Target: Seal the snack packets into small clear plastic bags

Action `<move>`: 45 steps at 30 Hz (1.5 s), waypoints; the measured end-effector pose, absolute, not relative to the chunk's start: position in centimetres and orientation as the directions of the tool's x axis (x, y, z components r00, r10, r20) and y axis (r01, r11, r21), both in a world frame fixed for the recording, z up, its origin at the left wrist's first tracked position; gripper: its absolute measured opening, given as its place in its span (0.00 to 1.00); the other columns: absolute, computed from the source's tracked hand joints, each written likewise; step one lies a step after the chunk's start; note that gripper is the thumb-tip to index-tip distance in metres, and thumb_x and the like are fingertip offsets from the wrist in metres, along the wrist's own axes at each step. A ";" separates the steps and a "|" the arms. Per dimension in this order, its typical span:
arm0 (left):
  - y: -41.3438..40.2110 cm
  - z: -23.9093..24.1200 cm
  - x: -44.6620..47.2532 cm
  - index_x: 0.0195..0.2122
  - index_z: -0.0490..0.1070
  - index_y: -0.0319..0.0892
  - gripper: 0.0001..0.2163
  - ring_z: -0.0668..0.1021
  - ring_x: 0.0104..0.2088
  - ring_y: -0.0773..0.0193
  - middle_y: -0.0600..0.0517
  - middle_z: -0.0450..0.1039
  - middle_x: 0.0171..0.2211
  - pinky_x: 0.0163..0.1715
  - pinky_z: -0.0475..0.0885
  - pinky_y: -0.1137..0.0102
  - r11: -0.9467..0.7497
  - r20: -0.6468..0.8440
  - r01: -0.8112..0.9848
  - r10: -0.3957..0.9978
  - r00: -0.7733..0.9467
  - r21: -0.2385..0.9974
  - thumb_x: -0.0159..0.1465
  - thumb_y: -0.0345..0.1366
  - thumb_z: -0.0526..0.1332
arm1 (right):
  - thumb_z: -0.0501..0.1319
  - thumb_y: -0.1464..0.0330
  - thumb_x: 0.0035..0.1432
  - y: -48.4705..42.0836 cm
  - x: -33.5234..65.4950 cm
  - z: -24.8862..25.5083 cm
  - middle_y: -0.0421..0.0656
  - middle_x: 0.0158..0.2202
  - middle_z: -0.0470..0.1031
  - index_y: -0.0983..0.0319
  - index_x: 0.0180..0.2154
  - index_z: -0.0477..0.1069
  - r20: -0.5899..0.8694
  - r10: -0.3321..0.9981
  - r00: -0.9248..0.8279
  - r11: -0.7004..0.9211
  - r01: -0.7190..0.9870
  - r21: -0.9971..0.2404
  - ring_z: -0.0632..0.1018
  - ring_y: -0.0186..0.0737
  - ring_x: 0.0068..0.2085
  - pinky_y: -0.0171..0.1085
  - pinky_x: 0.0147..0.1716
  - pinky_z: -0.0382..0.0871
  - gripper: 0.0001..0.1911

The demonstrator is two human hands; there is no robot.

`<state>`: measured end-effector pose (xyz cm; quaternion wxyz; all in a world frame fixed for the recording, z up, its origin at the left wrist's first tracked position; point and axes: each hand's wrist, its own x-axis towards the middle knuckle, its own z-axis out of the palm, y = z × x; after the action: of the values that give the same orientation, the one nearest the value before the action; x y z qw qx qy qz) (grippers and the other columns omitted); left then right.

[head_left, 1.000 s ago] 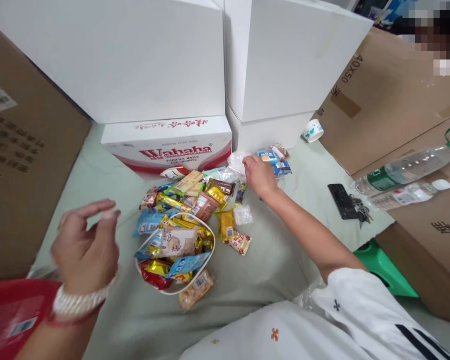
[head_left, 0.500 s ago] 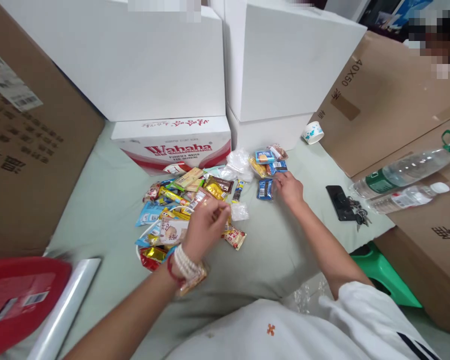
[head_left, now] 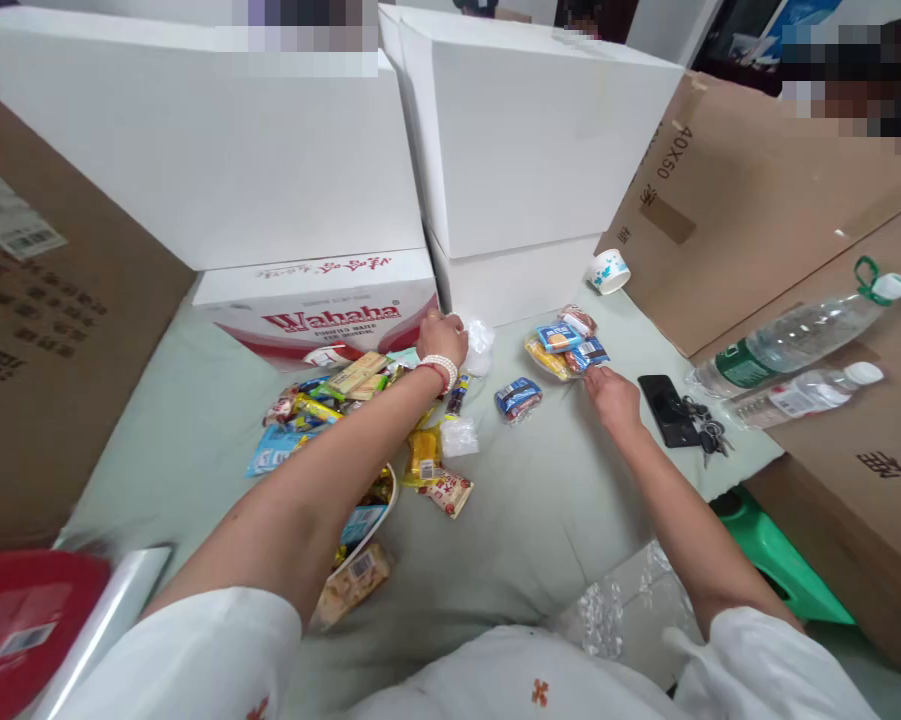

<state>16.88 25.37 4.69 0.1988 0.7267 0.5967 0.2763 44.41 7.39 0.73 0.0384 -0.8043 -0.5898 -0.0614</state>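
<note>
My left hand (head_left: 442, 336) reaches far forward over a heap of wrapped snacks (head_left: 330, 400), its fingers curled down onto clear plastic wrapping (head_left: 481, 343) by the Wahaha carton (head_left: 315, 312). My right hand (head_left: 613, 394) rests on the pale green cloth (head_left: 540, 500), fingers bent at the near edge of a small pile of snack packets (head_left: 565, 346). A blue packet (head_left: 517, 397) lies alone between the two hands. A white bowl (head_left: 367, 520) with snacks sits partly hidden under my left forearm.
Large white boxes (head_left: 525, 160) stand behind the snacks, brown cartons (head_left: 52, 330) at left and right. Two water bottles (head_left: 795, 350) lie on the right carton. A black phone with keys (head_left: 671, 410), a paper cup (head_left: 607, 271), a green stool (head_left: 776, 555), a red bin (head_left: 22, 620) are nearby.
My left hand has moved from the snack heap forward to the plastic wrapping by the carton. My right hand slid right, leaving the blue packet alone on the cloth.
</note>
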 end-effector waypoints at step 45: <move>-1.5 1.2 2.5 0.31 0.71 0.42 0.20 0.73 0.26 0.68 0.56 0.71 0.25 0.31 0.70 0.70 0.346 -0.297 -0.163 0.918 0.264 0.924 0.56 0.54 0.72 | 0.73 0.49 0.49 -4.2 23.6 3.3 0.35 0.23 0.66 0.61 0.30 0.73 -0.337 0.939 0.076 -0.322 -0.158 -0.934 0.64 0.31 0.24 0.32 0.22 0.58 0.23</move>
<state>2.53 -1.51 1.17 0.6803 0.4116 0.4585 0.3970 23.57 -4.20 3.31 0.4684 -0.5645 -0.3458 0.5851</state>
